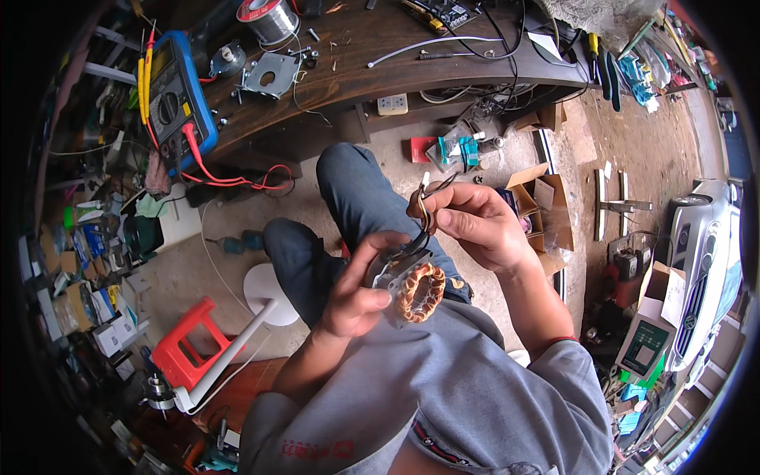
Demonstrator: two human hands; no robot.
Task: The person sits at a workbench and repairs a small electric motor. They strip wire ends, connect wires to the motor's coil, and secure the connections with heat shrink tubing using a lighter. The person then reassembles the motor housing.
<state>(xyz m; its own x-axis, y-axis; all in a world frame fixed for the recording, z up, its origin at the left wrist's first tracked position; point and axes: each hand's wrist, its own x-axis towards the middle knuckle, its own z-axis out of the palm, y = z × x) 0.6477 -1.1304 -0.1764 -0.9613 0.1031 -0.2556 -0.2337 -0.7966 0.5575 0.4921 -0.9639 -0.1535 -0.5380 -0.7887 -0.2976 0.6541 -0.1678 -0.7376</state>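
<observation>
Above my lap, my left hand (354, 299) is closed around a motor stator (422, 293) with a ring of copper windings and a grey metal core. Its thumb presses the near side while the fingers wrap the far side. Dark and light wires (425, 215) rise from the stator, ending near a small white connector (426, 179). My right hand (489, 227) pinches these wires between thumb and forefinger, just above the stator.
On the dark workbench (340, 59) lie a blue multimeter (170, 99) with red leads, a solder spool (269, 22), a metal mounting plate (271, 75), loose screws and a white cable tie (431, 41). Cardboard boxes (554, 206) stand on the floor at right; a red plastic frame (186, 340) is at left.
</observation>
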